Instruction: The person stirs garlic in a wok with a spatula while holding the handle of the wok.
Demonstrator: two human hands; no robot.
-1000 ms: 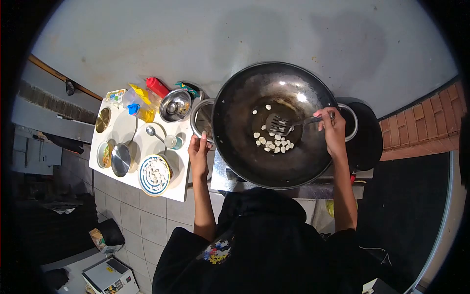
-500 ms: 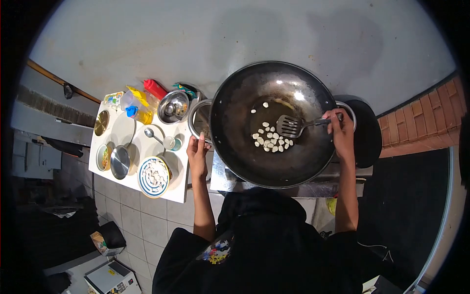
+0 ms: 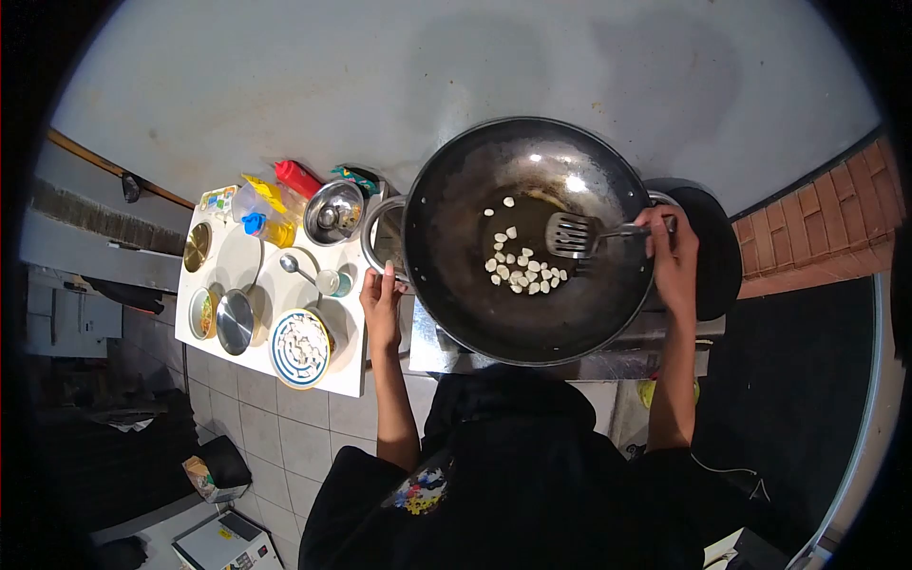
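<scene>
A large dark wok (image 3: 513, 328) sits on the steel stove. Small pale slices (image 3: 518, 273) lie in a loose cluster at its bottom, with a couple apart toward the far side. My right hand (image 3: 673, 252), at the wok's right edge, is closed round the handle of a slotted spatula (image 3: 572, 236), whose head is just above or on the wok's surface, right of the slices. With closed fingers, my left hand (image 3: 383, 296) grips the wok's left loop handle (image 3: 372, 233).
A white table (image 3: 347, 375) at left holds a patterned plate with pale pieces (image 3: 301, 348), a steel bowl (image 3: 333, 211), a red bottle (image 3: 296, 178), an oil bottle (image 3: 277, 231) and a spoon (image 3: 293, 265). A dark round lid (image 3: 712, 256) lies right of the wok.
The spatula head has moved slightly right and away from the slices, and my right hand has shifted a little right. Some slices have moved slightly. My left hand stays on the handle.
</scene>
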